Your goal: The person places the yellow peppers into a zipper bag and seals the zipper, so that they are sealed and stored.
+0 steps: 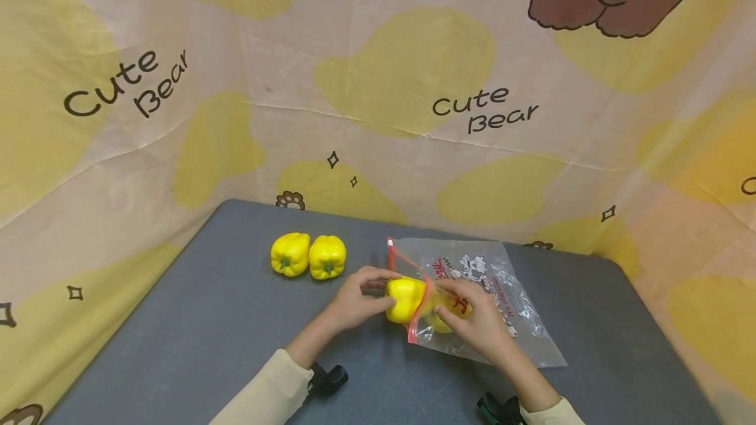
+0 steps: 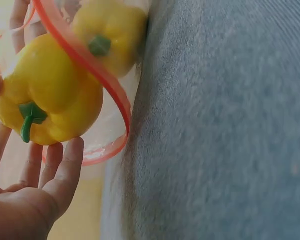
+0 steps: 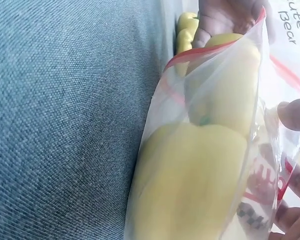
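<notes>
Left hand [image 1: 356, 300]: gripping yellow pepper [image 1: 403, 299], located partly inside mouth of red-edged clear bag [image 1: 528, 340] | Right hand [image 1: 481, 321]: thumb and fingers holding bag film | Bag: on table [image 1: 195, 326], second pepper [image 3: 189, 185] inside | Left of bag: two further peppers [image 1: 289, 253], side by side, stems toward head camera

The head camera looks forward and down from above and behind the left hand [image 1: 359, 299] and right hand [image 1: 481, 321], farthest off. Each wrist camera looks, close up, past its own hand; both share the bag [image 1: 528, 326] and the pepper [image 1: 404, 300] between the hands.
</notes>
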The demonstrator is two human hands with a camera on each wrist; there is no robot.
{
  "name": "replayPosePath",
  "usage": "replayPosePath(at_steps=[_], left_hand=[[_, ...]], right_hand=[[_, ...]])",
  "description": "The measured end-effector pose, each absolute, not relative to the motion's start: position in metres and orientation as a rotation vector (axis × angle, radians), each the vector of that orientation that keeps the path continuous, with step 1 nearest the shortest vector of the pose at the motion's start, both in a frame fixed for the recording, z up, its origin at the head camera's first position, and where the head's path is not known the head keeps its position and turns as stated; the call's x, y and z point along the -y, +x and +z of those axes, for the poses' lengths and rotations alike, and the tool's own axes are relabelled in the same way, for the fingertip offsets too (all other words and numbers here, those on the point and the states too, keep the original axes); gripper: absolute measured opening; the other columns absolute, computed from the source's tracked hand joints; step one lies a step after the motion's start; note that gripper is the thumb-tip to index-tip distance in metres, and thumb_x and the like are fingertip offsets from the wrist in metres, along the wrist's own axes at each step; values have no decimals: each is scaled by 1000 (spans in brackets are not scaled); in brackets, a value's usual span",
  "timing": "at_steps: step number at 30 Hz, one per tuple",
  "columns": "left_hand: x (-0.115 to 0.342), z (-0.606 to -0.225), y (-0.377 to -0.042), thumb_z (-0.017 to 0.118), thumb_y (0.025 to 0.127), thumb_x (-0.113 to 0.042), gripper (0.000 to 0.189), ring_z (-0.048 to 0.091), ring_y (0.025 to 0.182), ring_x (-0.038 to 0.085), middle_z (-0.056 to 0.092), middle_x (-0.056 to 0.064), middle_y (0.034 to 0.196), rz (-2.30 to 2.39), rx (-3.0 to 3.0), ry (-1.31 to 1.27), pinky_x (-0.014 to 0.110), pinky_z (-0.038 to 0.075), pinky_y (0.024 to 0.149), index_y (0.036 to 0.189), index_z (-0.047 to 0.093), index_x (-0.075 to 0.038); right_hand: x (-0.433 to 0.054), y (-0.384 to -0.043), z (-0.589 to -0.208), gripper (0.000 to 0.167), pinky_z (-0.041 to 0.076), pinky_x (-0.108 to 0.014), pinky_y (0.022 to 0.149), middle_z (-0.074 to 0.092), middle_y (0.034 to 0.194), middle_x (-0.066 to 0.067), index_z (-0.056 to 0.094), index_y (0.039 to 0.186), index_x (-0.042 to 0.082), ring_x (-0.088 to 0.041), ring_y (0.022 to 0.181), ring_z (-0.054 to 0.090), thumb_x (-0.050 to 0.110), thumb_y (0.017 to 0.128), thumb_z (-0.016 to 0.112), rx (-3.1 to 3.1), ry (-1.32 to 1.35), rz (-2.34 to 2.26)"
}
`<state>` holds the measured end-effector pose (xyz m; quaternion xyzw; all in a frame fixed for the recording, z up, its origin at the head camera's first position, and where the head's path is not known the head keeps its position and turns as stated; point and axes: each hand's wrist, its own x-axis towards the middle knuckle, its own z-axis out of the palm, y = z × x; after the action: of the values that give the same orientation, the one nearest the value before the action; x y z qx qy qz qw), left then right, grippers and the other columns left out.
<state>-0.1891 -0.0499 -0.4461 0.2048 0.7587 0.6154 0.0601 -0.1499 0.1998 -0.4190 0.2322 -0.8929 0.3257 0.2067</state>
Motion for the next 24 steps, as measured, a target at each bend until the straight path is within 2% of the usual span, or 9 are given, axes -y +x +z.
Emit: replayPosePath(at_steps=[6, 17, 24], left_hand=[[44, -448, -191, 73, 82, -13, 35, 62, 109, 31, 62, 14, 119, 1912, -2248, 576, 37, 56, 86, 114, 60, -6], [36, -451, -193, 74, 83, -14, 33, 64, 106, 30, 63, 12, 119, 1947, -2227, 507, 29, 56, 78, 114, 64, -9], [30, -451, -193, 71, 85, -8, 37, 63, 107, 39, 62, 20, 122, 1965, -2212, 527, 33, 57, 80, 120, 62, -2]], right_hand=[[-200, -151, -418, 43, 52, -37, 83, 72, 106, 5, 70, 110, 17, -14, 96, 62, 10, 71, 84, 2486, 637, 930], [-200, -152, -417, 42, 53, -31, 79, 71, 105, 6, 70, 111, 19, -13, 93, 63, 8, 73, 82, 2467, 653, 983], [-198, -152, -414, 41, 55, -31, 79, 71, 105, 5, 70, 111, 18, -13, 93, 64, 7, 73, 82, 2459, 653, 975]])
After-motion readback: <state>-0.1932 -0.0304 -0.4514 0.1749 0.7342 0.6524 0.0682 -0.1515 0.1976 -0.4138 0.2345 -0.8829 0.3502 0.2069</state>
